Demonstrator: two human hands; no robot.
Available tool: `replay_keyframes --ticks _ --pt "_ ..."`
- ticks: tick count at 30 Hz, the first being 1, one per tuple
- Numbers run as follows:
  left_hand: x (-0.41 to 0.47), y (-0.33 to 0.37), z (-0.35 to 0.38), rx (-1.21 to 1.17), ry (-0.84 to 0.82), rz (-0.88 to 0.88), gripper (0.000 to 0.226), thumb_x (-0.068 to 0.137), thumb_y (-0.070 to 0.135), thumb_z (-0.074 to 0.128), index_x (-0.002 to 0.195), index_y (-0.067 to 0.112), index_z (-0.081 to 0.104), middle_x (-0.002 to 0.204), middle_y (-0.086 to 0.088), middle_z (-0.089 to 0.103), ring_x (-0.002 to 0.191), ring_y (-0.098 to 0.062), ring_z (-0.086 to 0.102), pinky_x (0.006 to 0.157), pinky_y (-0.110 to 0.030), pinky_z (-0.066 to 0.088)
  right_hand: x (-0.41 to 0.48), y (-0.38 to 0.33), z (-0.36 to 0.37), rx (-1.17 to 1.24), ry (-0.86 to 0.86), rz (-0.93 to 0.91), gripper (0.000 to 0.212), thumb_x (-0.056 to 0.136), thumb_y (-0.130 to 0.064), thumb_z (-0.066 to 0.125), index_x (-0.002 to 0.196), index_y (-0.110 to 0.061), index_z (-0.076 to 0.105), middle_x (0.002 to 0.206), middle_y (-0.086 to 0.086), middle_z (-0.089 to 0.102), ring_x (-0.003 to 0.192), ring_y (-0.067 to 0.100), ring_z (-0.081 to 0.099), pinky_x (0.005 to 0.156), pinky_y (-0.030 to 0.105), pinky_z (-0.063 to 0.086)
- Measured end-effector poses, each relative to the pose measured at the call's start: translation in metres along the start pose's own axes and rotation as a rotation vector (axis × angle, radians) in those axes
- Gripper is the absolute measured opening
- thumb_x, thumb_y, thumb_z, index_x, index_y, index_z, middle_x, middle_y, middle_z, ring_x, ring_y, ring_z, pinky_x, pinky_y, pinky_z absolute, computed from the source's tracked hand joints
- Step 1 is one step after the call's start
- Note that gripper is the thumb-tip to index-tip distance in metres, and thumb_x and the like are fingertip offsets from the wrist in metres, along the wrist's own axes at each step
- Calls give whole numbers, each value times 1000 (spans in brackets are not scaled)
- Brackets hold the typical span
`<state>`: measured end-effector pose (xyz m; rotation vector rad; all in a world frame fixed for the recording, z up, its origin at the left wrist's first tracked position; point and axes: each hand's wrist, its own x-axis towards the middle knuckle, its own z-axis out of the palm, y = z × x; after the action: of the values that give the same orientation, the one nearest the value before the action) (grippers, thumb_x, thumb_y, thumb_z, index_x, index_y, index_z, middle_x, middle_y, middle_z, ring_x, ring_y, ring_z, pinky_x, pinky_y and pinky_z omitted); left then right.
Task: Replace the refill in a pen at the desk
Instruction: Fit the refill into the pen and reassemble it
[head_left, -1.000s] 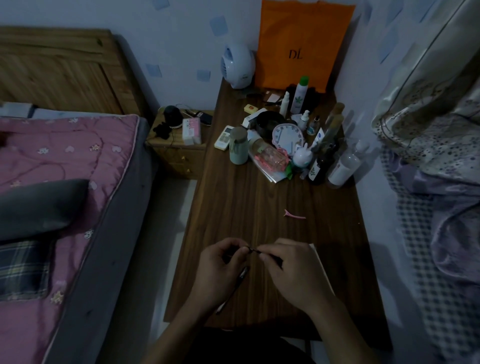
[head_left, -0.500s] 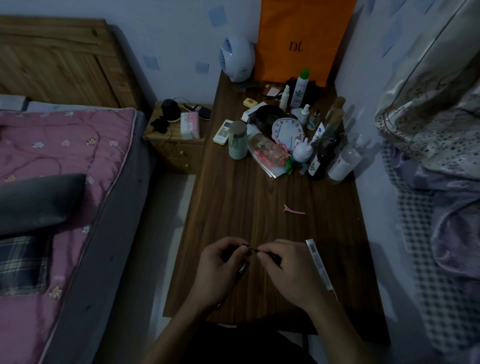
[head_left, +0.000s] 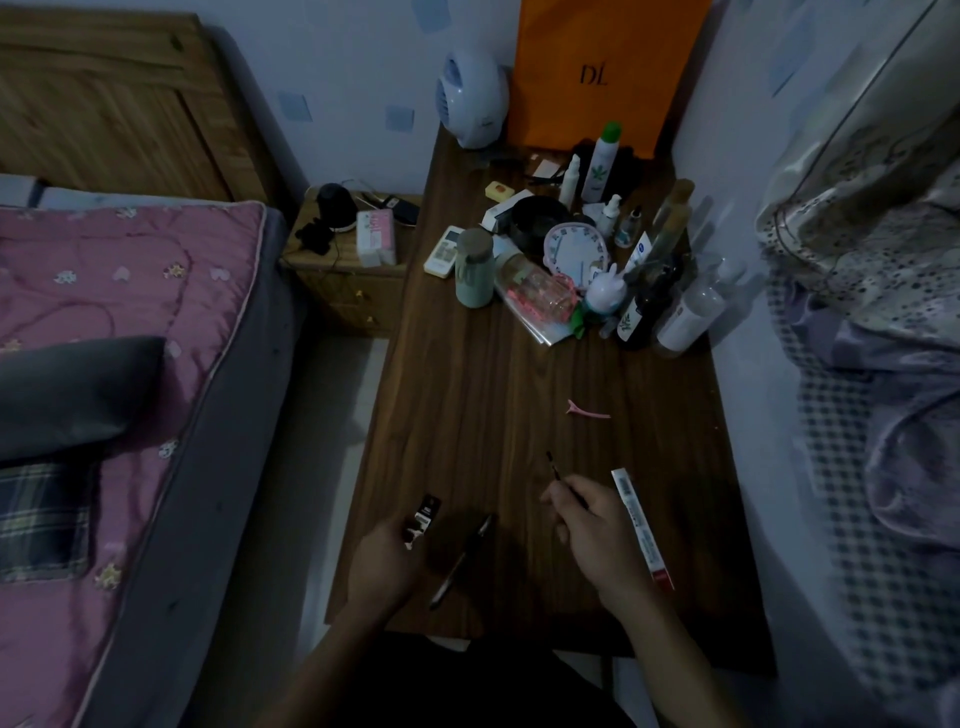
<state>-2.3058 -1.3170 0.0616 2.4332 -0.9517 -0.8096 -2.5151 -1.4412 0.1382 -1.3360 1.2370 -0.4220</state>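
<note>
The refill (head_left: 559, 477), a thin dark stick, is pinched in the right hand (head_left: 597, 535) with its free end pointing up and away over the desk (head_left: 493, 405). The pen (head_left: 465, 558) lies aslant on the near part of the desk, between the two hands and nearer the left one. Its upper end points toward the right hand. Whether the left hand touches the pen cannot be told in this dim light.

The left hand (head_left: 384, 564) has its fingers curled round a small dark piece (head_left: 425, 517) with pale markings (too small to tell what it is). The hands are well apart, each gripping its own thing.

Just beside the right hand, on its outer side, a long white packet (head_left: 641, 527) lies flat on the desk, its near end red. Farther up the wood is a pink clip (head_left: 587, 412), lying alone.

The far end of the desk is crowded: a green cup (head_left: 474, 267), a pink-rimmed clock (head_left: 574, 252), dark and pale bottles (head_left: 647, 312), a white fan (head_left: 472, 106), and an orange bag (head_left: 597, 67) standing against the wall. To the left is a bed (head_left: 104, 291) with a pink quilt.
</note>
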Motion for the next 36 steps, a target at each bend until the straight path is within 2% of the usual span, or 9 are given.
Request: replay_keyframes --ticks 3,7,9,12,19,23,29,32,36 --pt "3 -21 10 109 -28 -90 20 89 42 56 87 22 59 84 -1 69 77 -22 66 61 -32 49 3 6 1 69 36 68 34 102 -35 47 74 -33 65 57 -12 49 55 8 46 53 28 37" --pt "5 -34 22 215 -55 -161 34 87 46 57 107 19 56 111 -9 61 98 -28 63 67 -30 41 6 8 4 206 110 137 30 101 -37 50 76 -34 66 72 -5 55 69 15 51 67 33 44" --pt "7 -34 26 260 -61 -177 37 86 46 58 111 18 54 114 -9 59 100 -28 62 66 -32 41 7 8 4 249 120 195 26 99 -39 53 80 -35 70 72 -8 59 68 9 55 66 28 47" --pt "14 -34 30 276 -103 -187 31 91 44 51 105 16 52 108 -10 65 95 -30 66 64 -34 41 9 8 5 242 86 205 33 99 -41 53 71 -34 69 59 -11 51 55 4 47 54 20 39" --pt "23 -30 29 250 -188 -219 32 81 40 53 97 16 69 86 -4 70 86 -27 70 64 -31 52 13 10 13 158 42 216 25 97 -43 54 80 -37 71 77 1 59 70 15 54 63 31 43" --pt "23 -32 31 330 -121 -147 30 90 37 50 115 23 60 110 -6 67 96 -27 67 72 -37 52 14 18 16 98 9 198 20 91 -50 55 86 -39 70 71 -6 56 70 14 54 67 35 43" --pt "22 -25 32 417 -207 -174 23 83 25 53 102 18 63 100 -3 72 90 -25 70 61 -30 43 16 19 19 11 -17 152 22 83 -58 54 92 -44 69 80 -17 70 84 10 66 77 35 52" --pt "22 -22 27 229 -186 -250 20 76 31 59 88 16 67 72 5 64 65 -17 61 50 -23 38 16 18 18 -7 -22 136 34 74 -67 52 90 -43 69 73 -11 68 73 14 64 69 36 51" --pt "24 2 12 -438 -116 -342 18 82 11 65 65 5 63 66 -10 67 60 -23 63 53 -28 41 16 19 16 9 -16 152 28 73 -66 53 92 -51 68 85 -17 71 87 14 68 81 41 56"
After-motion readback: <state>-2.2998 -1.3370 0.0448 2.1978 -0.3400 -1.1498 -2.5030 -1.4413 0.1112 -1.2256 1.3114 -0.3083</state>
